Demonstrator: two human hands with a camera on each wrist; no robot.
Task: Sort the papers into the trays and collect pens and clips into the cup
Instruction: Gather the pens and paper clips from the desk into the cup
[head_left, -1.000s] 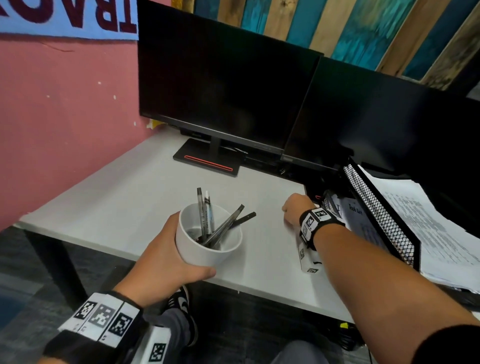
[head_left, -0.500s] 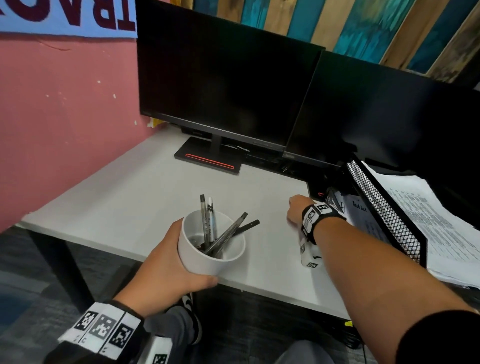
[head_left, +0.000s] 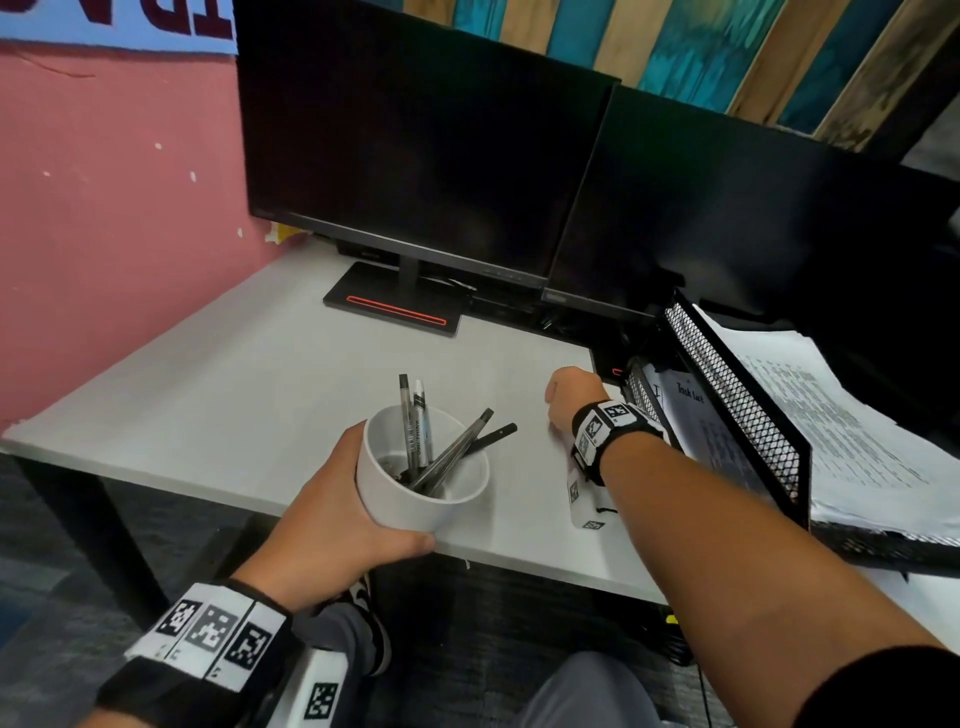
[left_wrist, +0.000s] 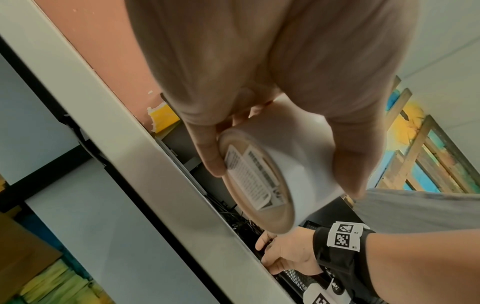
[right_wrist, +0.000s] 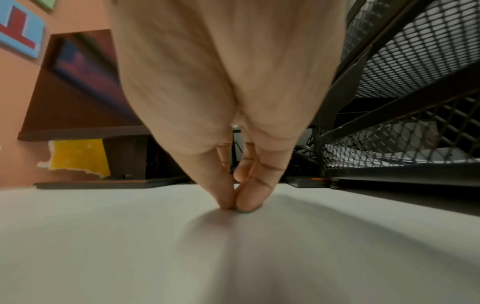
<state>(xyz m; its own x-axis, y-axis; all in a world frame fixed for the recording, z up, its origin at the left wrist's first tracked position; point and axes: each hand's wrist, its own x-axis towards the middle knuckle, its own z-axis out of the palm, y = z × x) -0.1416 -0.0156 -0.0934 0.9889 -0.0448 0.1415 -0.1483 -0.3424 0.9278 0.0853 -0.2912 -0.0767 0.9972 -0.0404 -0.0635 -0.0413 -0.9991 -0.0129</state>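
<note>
My left hand (head_left: 337, 514) grips a white cup (head_left: 415, 499) at the desk's front edge. Several pens (head_left: 447, 457) stand in it. From below, the cup's base with its label (left_wrist: 254, 176) shows between my thumb and fingers. My right hand (head_left: 569, 400) is down on the desk beside the black mesh trays (head_left: 737, 405). Its thumb and forefinger (right_wrist: 236, 202) are pressed together on the surface and pinch a small greenish thing (right_wrist: 244, 210), seemingly a clip, which is mostly hidden. Printed papers (head_left: 841, 415) lie in the upper tray. A "Task List" sheet (head_left: 696, 415) lies in the lower one.
Two dark monitors (head_left: 415, 156) stand at the back, one with a red-striped base (head_left: 395, 309). A pink wall (head_left: 104, 234) bounds the left side. The white desk (head_left: 234, 395) ends just under the cup. My knees and shoe (head_left: 374, 623) are below.
Both hands stay about where they were. The cup remains in my left hand, and my right hand stays low on the desk by the trays.
</note>
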